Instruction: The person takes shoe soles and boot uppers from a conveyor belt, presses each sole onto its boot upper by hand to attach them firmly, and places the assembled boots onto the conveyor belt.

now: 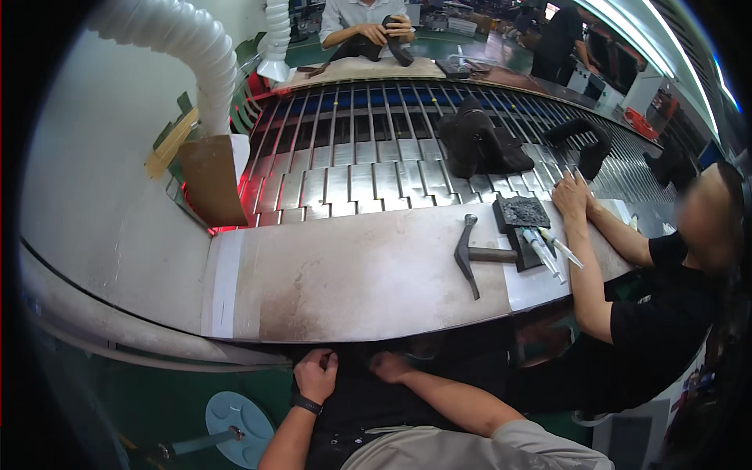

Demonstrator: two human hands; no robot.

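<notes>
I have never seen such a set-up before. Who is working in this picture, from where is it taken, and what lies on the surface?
There is no machine arm here: a person wears a camera on the head, looking down. Its wide fisheye lens bends straight edges. The forearms at the bottom are the wearer's own. The left hand and right hand are low, off the pale worktop. Neither visibly holds a tool, though something small could be hidden.

On the worktop lie a hammer, a dark block and some syringes. Behind is a metal conveyor with dark footwear on it. A co-worker sits at the right; across the conveyor, another person holds a dark boot.
</notes>
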